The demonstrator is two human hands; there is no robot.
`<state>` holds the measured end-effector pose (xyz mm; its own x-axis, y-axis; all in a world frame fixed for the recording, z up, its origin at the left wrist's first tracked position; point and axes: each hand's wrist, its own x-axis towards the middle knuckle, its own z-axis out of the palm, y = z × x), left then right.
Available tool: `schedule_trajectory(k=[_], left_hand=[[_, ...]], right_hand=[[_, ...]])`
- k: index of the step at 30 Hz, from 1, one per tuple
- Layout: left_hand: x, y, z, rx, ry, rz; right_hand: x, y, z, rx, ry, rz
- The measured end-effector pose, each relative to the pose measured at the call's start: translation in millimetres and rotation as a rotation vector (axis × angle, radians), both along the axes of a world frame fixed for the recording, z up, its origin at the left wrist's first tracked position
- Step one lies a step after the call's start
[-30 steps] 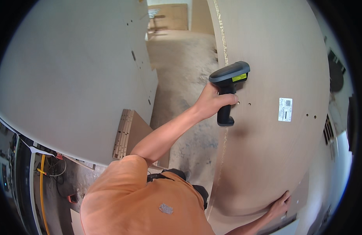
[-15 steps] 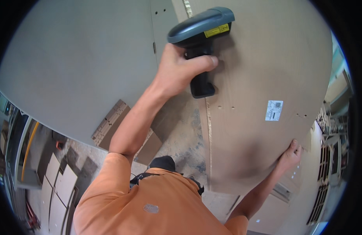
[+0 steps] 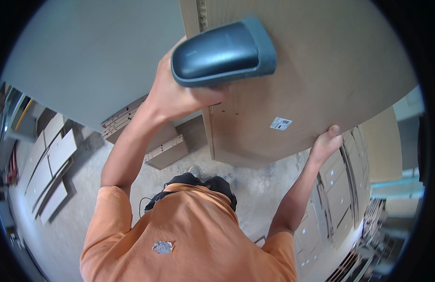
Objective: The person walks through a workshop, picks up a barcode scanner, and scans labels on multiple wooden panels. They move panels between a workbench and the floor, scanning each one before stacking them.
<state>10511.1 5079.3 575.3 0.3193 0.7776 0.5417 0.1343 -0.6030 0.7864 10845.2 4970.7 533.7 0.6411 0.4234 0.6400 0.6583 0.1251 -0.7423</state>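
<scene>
My left hand (image 3: 177, 96) is closed round the handle of a dark blue-grey and black barcode scanner (image 3: 217, 54). The scanner's rounded top faces up, hiding its handle and most of my fingers. Under and to the right of it stands a large beige wooden panel (image 3: 321, 61), with small drilled holes and a white printed label (image 3: 280, 123). At the panel's lower right edge, my right hand (image 3: 326, 146) grips it, thumb on the near face and the other fingers mostly hidden. A gap separates the scanner from the label.
Left of the panel is a big smooth grey board (image 3: 85, 56). Below it, stacked boards with drilled edges (image 3: 165, 152) rest on the concrete floor (image 3: 95, 188). More flat panels lie at the left (image 3: 50, 155) and in rows at the right (image 3: 337, 183).
The scanner has turned so its top now faces me, and its handle has gone out of sight. The panel and its label look more tilted, and the whole view has shifted.
</scene>
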Motion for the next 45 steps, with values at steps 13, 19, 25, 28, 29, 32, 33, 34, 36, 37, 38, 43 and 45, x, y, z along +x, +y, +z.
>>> schedule_trajectory(k=[13, 19, 25, 28, 29, 32, 33, 34, 36, 37, 38, 43, 45], left_hand=[[-2.1, 41.2, -97.0, -0.212, 0.078, 0.380], [6.2, 39.9, -154.1, -0.288, 0.300, 0.639], [9.8, 43.0, -181.7, -0.339, 0.381, 0.722], [11.5, 49.1, -195.8, -0.229, 0.393, 0.673], [13.4, 51.5, -201.3, -0.247, 0.312, 0.662], [22.5, 61.9, -217.8, -0.361, 0.160, 0.599], [25.5, 67.2, -222.5, -0.358, 0.315, 0.630], [28.0, 73.8, -226.2, -0.354, 0.306, 0.636], [32.0, 90.9, -231.2, -0.278, 0.410, 0.610], [34.2, 100.7, -233.0, -0.306, 0.434, 0.625], [36.5, 110.6, -234.4, -0.397, 0.491, 0.634], [27.1, 138.4, -242.0, -0.245, 0.399, 0.686], [9.4, 125.3, -245.0, -0.266, 0.412, 0.675]], right_hand=[[13.9, 214.1, -61.8, 0.130, 0.100, 0.413], [0.8, 266.1, -117.1, 0.116, 0.249, 0.609], [-0.6, 291.4, -159.4, 0.003, 0.274, 0.706], [16.4, 301.6, -170.3, -0.023, 0.243, 0.765], [15.1, 303.1, -173.1, 0.035, 0.240, 0.734], [16.5, 312.5, -179.5, -0.126, 0.431, 0.649], [21.4, 321.2, -180.2, -0.164, 0.438, 0.710], [13.7, 323.2, -182.9, -0.016, 0.356, 0.724], [14.4, 339.7, -188.4, -0.019, 0.328, 0.775], [16.5, 349.4, -192.5, -0.010, 0.330, 0.785], [21.3, 361.8, -196.8, -0.029, 0.342, 0.789], [24.9, 401.4, -224.5, -0.273, 0.151, 0.697], [25.2, 408.6, -231.6, -0.374, 0.113, 0.622]])
